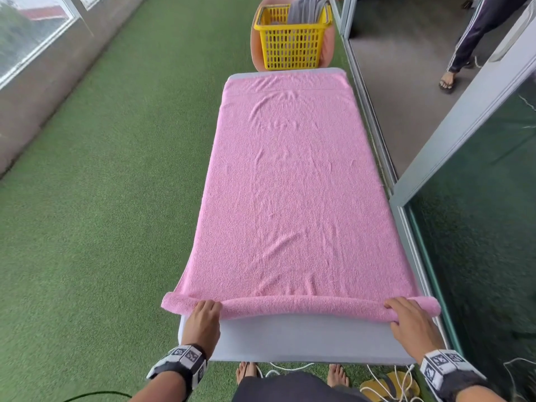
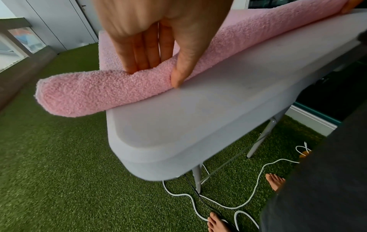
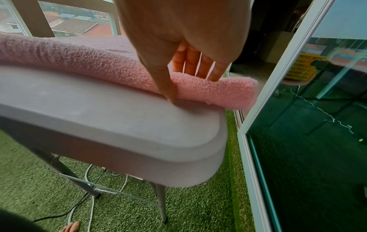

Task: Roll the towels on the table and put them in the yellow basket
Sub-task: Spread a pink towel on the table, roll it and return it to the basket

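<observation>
A pink towel (image 1: 293,181) lies spread along the grey table (image 1: 304,338), its near end wound into a thin roll (image 1: 301,307). My left hand (image 1: 204,310) grips the roll (image 2: 99,92) near its left end, fingers over the top and thumb at the near side. My right hand (image 1: 406,313) grips the roll (image 3: 228,92) near its right end the same way. Both roll ends overhang the table's sides. The yellow basket (image 1: 291,42) stands on a round orange seat beyond the table's far end, with a grey cloth (image 1: 307,8) hanging in it.
Green turf (image 1: 101,198) covers the floor to the left. A glass sliding door (image 1: 478,242) and its frame run close along the table's right side. White cables (image 2: 218,202) and my bare feet lie under the near end. Another person's legs (image 1: 470,39) stand far right.
</observation>
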